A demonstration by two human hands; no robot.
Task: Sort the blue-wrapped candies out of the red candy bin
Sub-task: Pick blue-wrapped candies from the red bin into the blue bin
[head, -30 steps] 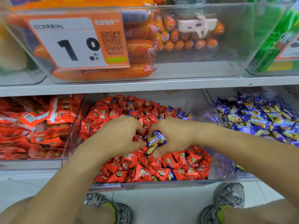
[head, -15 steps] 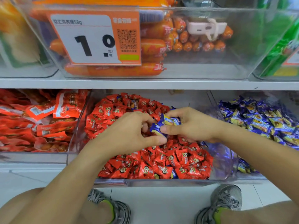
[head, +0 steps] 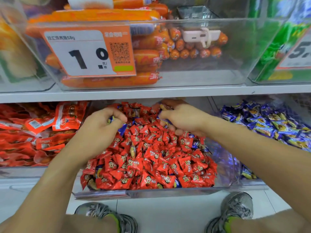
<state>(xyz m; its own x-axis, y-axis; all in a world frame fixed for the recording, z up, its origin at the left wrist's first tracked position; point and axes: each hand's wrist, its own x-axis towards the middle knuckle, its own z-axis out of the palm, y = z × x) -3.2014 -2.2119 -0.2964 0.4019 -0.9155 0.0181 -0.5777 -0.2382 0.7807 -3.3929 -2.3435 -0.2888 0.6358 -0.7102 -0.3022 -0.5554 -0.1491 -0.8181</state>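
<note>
1. The left hand [head: 99, 126] pinches a blue-wrapped candy [head: 111, 118] over the clear plastic red candy bin [head: 151, 193].
2. The right hand [head: 183, 119] clutches several more.
3. The blue candy bin [head: 272, 121] lies just beyond the right hand, the nearer one.

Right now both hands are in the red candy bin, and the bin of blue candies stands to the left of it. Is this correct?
Not quite. The head view shows the bin of blue candies to the right of the red candy bin. The left hand and right hand are indeed in the red one.
</note>
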